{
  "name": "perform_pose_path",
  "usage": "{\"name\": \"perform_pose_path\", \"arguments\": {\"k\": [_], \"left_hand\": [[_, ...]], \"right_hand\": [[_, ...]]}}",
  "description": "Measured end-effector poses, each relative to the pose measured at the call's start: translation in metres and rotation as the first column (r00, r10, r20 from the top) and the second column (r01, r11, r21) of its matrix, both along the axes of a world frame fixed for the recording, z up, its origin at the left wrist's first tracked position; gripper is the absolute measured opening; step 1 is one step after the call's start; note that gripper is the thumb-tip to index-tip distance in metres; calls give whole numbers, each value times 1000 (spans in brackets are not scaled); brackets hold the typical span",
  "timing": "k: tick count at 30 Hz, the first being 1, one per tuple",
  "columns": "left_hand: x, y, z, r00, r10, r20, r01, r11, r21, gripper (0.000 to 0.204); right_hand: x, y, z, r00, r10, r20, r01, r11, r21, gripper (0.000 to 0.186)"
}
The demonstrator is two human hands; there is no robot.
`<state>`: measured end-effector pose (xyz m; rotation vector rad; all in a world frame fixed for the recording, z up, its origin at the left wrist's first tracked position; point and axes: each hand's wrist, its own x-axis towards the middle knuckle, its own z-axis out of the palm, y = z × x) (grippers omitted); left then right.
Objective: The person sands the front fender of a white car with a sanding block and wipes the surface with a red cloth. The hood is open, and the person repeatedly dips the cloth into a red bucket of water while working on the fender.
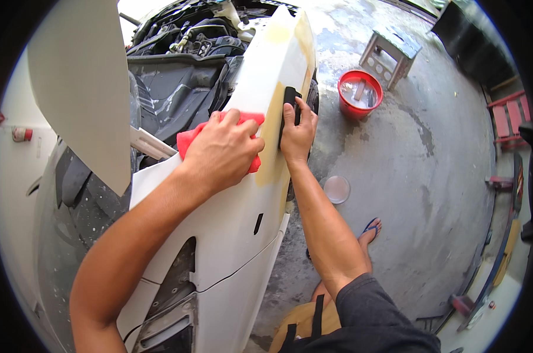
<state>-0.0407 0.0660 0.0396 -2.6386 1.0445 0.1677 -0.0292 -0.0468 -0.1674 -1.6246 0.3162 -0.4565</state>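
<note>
A person looks down at a white car fender [243, 223] and works on it with both bare hands. The left hand [222, 154] lies flat on top of the fender, palm down, fingers curled together over a bright red cloth [187, 141] that it presses onto the panel. The cloth is crumpled; one bunch of it sticks out to the left of the hand, and a strip shows under the fingertips and along the hand's right edge.

Just to the right of that hand, nearly touching it, the right hand [297, 132] grips a black sanding block [289, 103], fingers closed around it and thumb on its left side. The block stands upright against the fender's outer face, its top end poking above the fingers. Under and around the block the white paint gives way to a dull yellowish patch [272, 159] that runs up and down the fender's edge, with more yellow farther up beyond the hands.

Past the left hand lies the open engine bay [178, 76], dark and dusty. Beyond the right hand, on the grey concrete floor [407, 176], stands a red bucket [359, 94] with things in it, and farther on a small grey stool [390, 56]. Below the right forearm a round clear lid [337, 189] lies on the floor, and nearer the person a foot in a blue sandal [370, 229] shows.
</note>
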Motion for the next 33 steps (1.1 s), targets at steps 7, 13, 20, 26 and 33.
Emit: {"name": "perform_pose_path", "arguments": {"k": [7, 13, 20, 26, 33], "left_hand": [[-10, 0, 5, 998, -15, -66, 18, 999, 46, 13], [7, -9, 8, 970, 209, -128, -211, 977, -6, 14], [6, 15, 32, 965, 261, -7, -254, 933, -257, 35], [17, 12, 10, 974, 226, -3, -212, 909, -360, 34], [27, 7, 3, 921, 388, -40, -365, 820, -442, 40]], "right_hand": [[-29, 8, 7, 990, 55, 129, -58, 998, 20, 46], [-71, 25, 16, 984, 116, -134, -112, 993, 38, 54], [-37, 24, 16, 944, 2, -329, 25, 997, 76, 55], [-27, 22, 11, 930, -73, -360, 127, 984, 128, 50], [-31, 25, 13, 967, 11, -253, 70, 948, 309, 55]]}}
